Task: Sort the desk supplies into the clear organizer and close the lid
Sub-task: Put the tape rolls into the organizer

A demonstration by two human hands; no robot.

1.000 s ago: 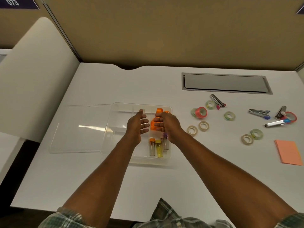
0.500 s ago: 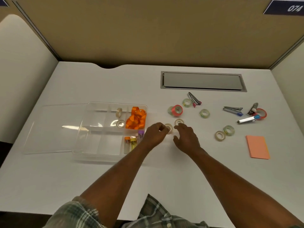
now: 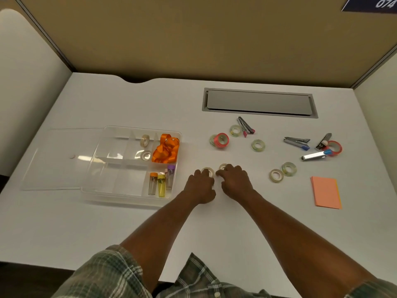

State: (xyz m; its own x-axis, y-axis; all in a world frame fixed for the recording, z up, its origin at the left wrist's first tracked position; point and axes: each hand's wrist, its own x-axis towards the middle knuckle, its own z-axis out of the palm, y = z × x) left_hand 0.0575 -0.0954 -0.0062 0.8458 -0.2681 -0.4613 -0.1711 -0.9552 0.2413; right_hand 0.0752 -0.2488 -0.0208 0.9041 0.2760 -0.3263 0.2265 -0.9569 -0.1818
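The clear organizer (image 3: 120, 195) sits left of centre with its lid (image 3: 60, 160) lying open on the desk to its left. Inside are two beige tape rolls (image 3: 144, 140), an orange ribbon (image 3: 166, 150) and three capped vials (image 3: 161, 183). Just right of the organizer, my left hand (image 3: 200, 186) curls its fingers over a beige tape roll (image 3: 208, 171) on the desk. My right hand (image 3: 235, 181) does the same on a second beige roll (image 3: 223, 166), which is mostly hidden under its fingertips.
Loose on the right lie a pink tape roll (image 3: 222, 139), several greenish and beige rolls (image 3: 258, 145), small staplers (image 3: 297, 143), a red roll (image 3: 334, 147) and orange sticky notes (image 3: 325, 192). A grey cable hatch (image 3: 258, 103) is set in the desk's back. Partition walls surround the desk.
Both hands left the organizer and moved right to the two beige rolls on the desk. Their fingers have since closed down over the rolls. The view panned right.
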